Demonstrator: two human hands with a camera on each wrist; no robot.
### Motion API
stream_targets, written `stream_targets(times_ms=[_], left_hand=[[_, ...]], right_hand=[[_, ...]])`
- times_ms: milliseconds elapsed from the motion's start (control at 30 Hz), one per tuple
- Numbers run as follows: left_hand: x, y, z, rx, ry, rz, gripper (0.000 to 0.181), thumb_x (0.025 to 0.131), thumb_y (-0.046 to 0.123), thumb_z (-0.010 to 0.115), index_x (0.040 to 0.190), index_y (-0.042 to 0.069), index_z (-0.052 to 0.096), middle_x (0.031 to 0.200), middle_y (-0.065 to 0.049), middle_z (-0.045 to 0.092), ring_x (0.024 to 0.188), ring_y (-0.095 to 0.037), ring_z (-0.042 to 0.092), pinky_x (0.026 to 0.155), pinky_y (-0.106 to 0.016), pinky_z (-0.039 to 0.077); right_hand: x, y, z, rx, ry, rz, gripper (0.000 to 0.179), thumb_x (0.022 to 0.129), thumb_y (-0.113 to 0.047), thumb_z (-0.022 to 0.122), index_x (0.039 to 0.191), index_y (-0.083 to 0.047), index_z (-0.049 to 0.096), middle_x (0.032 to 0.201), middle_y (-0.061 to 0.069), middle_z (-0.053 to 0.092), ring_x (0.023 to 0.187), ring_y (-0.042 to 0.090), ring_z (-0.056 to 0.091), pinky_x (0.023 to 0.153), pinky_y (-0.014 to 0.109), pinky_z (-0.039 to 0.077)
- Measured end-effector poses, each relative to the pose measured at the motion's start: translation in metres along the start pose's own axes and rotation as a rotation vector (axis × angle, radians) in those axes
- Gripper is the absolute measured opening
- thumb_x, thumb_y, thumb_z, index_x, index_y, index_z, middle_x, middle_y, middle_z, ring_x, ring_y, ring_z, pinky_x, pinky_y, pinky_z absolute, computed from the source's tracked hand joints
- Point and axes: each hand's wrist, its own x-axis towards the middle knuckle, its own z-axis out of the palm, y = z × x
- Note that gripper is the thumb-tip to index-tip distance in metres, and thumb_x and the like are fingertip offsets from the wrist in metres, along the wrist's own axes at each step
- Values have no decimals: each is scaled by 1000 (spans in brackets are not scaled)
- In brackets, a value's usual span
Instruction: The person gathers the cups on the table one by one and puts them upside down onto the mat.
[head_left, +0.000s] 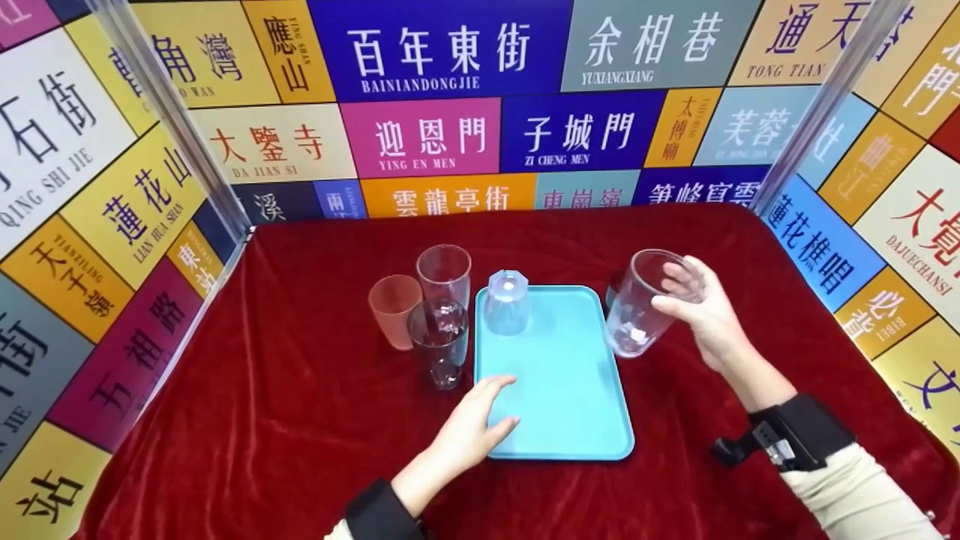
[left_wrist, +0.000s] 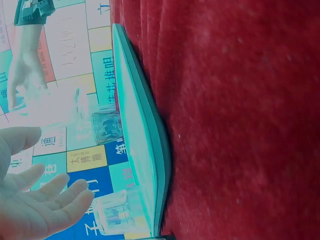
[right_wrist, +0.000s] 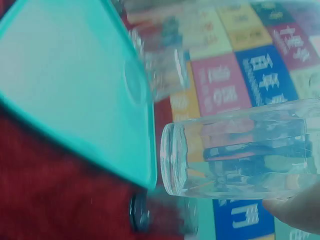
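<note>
My right hand (head_left: 709,315) grips a tall clear glass (head_left: 634,322) by its upper part, thumb on the near side. The glass tilts, its base close to the right rim of a light blue tray (head_left: 555,390). In the right wrist view the same clear glass (right_wrist: 240,155) has nothing in it. My left hand (head_left: 472,424) is held with fingers spread at the tray's left edge, holding nothing. A small clear faceted glass (head_left: 507,307) stands on the tray's back left corner. Partly hidden behind the held glass is a dark-tinted glass (right_wrist: 165,212), just beyond the tray's right side.
Left of the tray, close together, stand a pinkish tumbler (head_left: 396,311), a tall clear glass (head_left: 445,268) and a dark-tinted glass (head_left: 440,341). A red velvet cloth (head_left: 300,405) covers the table. Panels with street names (head_left: 450,52) wall in the back and sides.
</note>
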Motion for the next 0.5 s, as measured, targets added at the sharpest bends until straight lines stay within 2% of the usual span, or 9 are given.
stream_targets(times_ms=[200,500], left_hand=[[4,5,3,-112,95,-36,56,87,22,62,134,3,40,131,-12,49,112,-26,51,94,-38,42],[14,14,6,-234,149,-57,71,83,33,66,139,7,32,133,-11,44,117,-28,46,94,-42,43]], right_hand=[[-18,-2,24,111,-89,13,60,84,7,51,135,-6,23,116,-5,56,108,13,52,90,21,41],[-40,2,50,314,-177,98,67,85,5,46,142,1,11,122,3,53,111,21,54,92,25,44]])
